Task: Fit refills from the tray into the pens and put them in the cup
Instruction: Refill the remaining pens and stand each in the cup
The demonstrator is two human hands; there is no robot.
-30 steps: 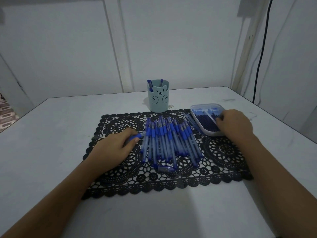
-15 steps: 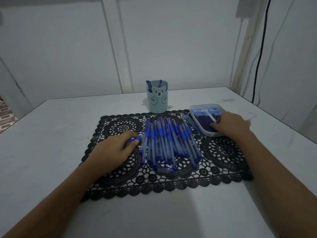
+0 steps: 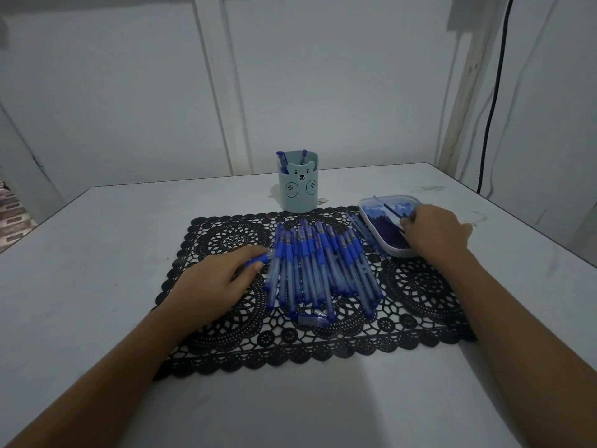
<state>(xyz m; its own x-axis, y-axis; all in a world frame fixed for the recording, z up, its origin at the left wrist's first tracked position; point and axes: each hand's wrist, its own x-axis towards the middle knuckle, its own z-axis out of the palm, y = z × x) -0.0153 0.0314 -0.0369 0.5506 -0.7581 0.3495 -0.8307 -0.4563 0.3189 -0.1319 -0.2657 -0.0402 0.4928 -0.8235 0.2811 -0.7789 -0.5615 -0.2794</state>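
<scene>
Several blue pens [image 3: 318,266] lie in a pile on a black lace mat [image 3: 226,344]. My left hand [image 3: 214,281] rests on the mat left of the pile and holds one blue pen [image 3: 256,261], its tip showing past my fingers. My right hand [image 3: 434,232] reaches into the white tray [image 3: 366,205] of dark blue refills [image 3: 386,229] and pinches a refill at the tray's right side. The pale blue bear cup [image 3: 298,184] stands behind the mat with two pens in it.
A loose blue pen cap [image 3: 311,321] lies at the near end of the pile. A few thin refills [image 3: 360,226] lie on the mat beside the tray. A black cable [image 3: 492,98] hangs down the wall at the back right.
My right hand has shifted slightly within the tray, its fingers closing on a refill. My left hand stays put with its pen.
</scene>
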